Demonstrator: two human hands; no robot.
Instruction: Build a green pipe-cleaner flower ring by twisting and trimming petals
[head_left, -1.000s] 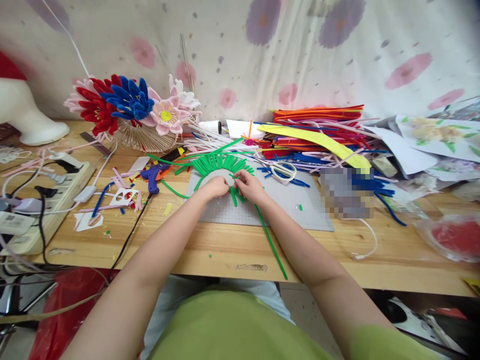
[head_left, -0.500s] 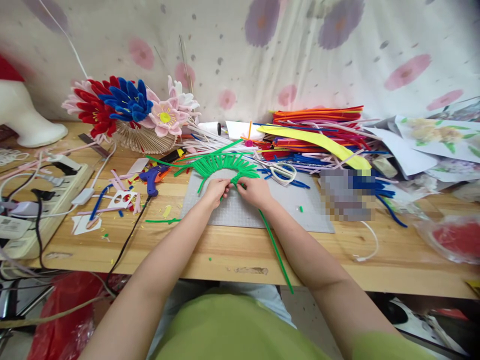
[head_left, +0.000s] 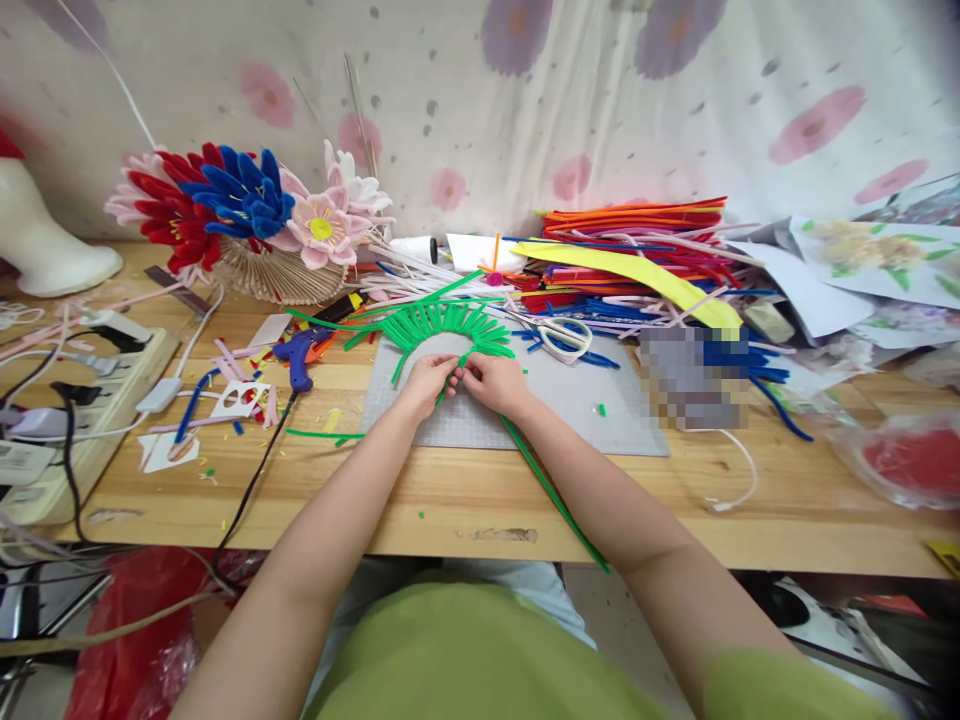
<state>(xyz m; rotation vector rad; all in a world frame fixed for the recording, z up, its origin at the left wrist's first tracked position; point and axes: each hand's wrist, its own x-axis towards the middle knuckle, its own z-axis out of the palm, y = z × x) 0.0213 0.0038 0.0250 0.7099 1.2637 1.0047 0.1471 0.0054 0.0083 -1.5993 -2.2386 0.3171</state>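
A green fringed arc [head_left: 442, 320], made of fuzzy stems lying side by side, sits just beyond the grip, its curve bulging away from the person and its right-hand end running into the fingers. The left hand [head_left: 430, 384] and right hand [head_left: 498, 382] are closed at that end, fingertips nearly meeting, pinching green stem between them; exactly which strands each one holds is hidden. Holding from both sides so close together probably steadies the small spot being worked while the rest lies spread out.

Under the grip is a grey cutting mat [head_left: 585, 425], likely there to shield the wooden table [head_left: 450, 520]. A long green stem [head_left: 555, 488] trails from beneath the right wrist toward the person, apparently left loose for its length. Right of the grip and slightly beyond, white-handled scissors [head_left: 568, 338] lie within easy reach; left of it, a blue glue gun [head_left: 300, 360] rests, perhaps parked clear of the fingers. Farther beyond, to the right, are bundled coloured stems [head_left: 637, 218]; to the left, fuzzy flowers [head_left: 247, 200].
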